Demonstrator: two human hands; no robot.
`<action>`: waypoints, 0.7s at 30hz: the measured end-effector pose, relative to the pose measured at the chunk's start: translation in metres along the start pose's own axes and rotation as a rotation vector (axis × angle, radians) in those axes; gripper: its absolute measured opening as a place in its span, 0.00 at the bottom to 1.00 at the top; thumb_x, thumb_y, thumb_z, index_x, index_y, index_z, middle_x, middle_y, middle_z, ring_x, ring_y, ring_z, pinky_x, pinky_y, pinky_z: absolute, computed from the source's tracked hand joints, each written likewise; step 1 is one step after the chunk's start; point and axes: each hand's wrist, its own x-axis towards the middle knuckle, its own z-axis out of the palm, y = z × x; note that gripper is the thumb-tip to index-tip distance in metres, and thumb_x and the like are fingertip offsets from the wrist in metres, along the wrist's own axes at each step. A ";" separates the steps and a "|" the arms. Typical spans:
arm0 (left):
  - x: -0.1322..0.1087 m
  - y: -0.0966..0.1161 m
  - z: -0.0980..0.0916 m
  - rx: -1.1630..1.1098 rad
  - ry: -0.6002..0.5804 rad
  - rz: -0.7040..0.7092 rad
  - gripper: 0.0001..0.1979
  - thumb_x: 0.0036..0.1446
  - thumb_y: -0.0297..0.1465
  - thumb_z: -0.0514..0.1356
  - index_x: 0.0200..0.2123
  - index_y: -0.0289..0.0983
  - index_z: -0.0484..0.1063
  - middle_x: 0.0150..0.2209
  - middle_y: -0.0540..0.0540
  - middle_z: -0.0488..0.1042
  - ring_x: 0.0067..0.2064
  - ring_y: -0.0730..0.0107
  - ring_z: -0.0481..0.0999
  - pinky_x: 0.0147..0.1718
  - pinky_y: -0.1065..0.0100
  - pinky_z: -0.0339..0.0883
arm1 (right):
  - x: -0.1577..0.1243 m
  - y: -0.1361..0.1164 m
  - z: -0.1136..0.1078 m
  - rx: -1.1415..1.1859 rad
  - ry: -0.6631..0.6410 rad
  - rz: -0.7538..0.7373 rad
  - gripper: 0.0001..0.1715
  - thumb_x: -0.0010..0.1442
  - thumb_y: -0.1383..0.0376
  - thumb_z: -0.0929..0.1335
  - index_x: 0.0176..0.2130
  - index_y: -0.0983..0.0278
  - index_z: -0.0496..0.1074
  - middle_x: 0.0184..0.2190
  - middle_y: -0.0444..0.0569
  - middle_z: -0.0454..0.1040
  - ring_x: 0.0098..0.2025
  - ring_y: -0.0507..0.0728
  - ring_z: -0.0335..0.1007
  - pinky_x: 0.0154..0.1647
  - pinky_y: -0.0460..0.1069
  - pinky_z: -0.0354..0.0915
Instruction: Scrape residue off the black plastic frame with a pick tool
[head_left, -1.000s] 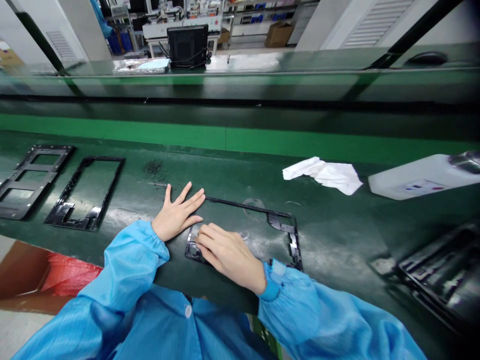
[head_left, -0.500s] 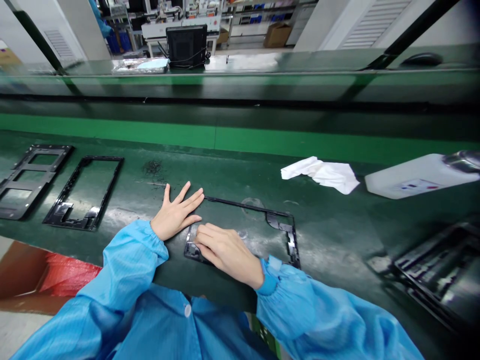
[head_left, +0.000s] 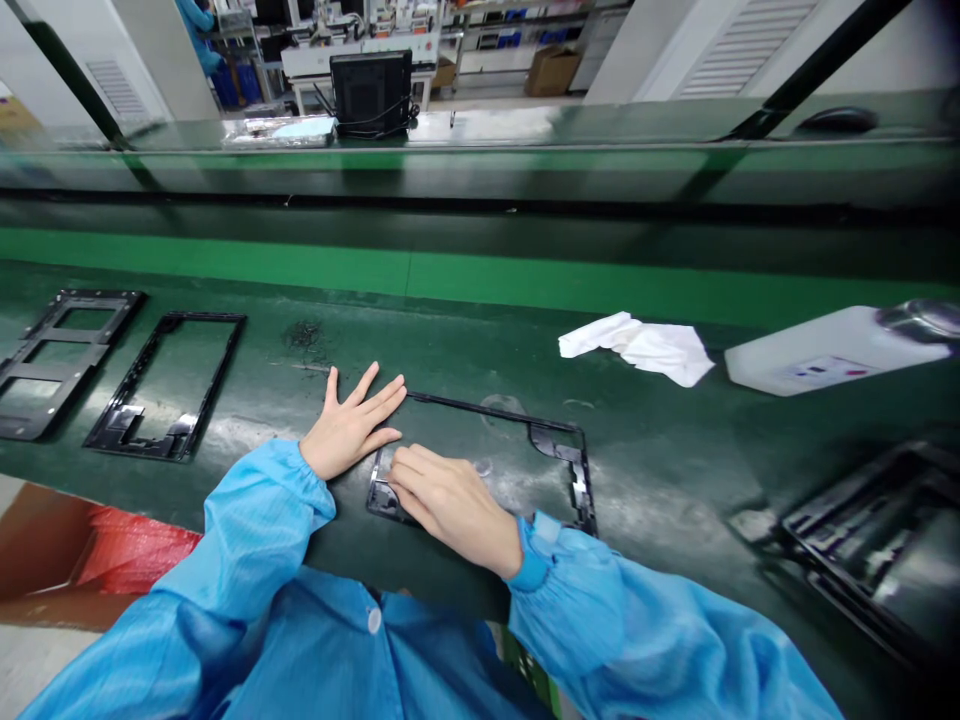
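Note:
A thin black rectangular frame lies on the green table between and under my hands. My left hand rests with its fingers spread over the frame's left upper corner. Over the frame's lower left part, my right hand has its fingers curled together, fingertips down by the frame's edge. Whatever those fingertips pinch is too small or hidden to make out. Silvery and black pieces show at the frame's right end. Just beyond my left hand is a small heap of dark scraps.
Another black frame and a grey-black panel lie at the left. White crumpled cloth and a white bottle are at the right, with blurred black frames nearer. A cardboard box stands below the table's left edge.
The whole view has shifted very slightly. Both hands keep practically the same pose and place on the black frame.

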 end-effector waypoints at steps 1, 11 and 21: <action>0.000 0.000 0.000 -0.001 -0.001 0.000 0.28 0.70 0.41 0.45 0.69 0.42 0.43 0.67 0.41 0.53 0.70 0.55 0.38 0.59 0.32 0.24 | 0.000 -0.001 0.001 -0.012 0.004 -0.005 0.13 0.70 0.66 0.59 0.34 0.64 0.66 0.35 0.48 0.69 0.36 0.54 0.64 0.31 0.48 0.59; 0.001 0.001 -0.001 0.014 -0.025 -0.004 0.28 0.70 0.41 0.45 0.69 0.42 0.44 0.67 0.43 0.51 0.70 0.55 0.36 0.58 0.31 0.22 | 0.001 0.001 -0.003 -0.061 -0.062 -0.092 0.12 0.69 0.68 0.59 0.35 0.64 0.67 0.36 0.48 0.70 0.35 0.54 0.62 0.30 0.48 0.58; 0.001 0.003 -0.004 -0.117 0.007 -0.028 0.26 0.70 0.40 0.46 0.68 0.41 0.49 0.68 0.43 0.48 0.70 0.56 0.34 0.60 0.35 0.22 | 0.000 0.006 -0.004 0.066 0.033 0.018 0.11 0.70 0.67 0.60 0.36 0.64 0.67 0.35 0.48 0.71 0.38 0.54 0.66 0.33 0.47 0.61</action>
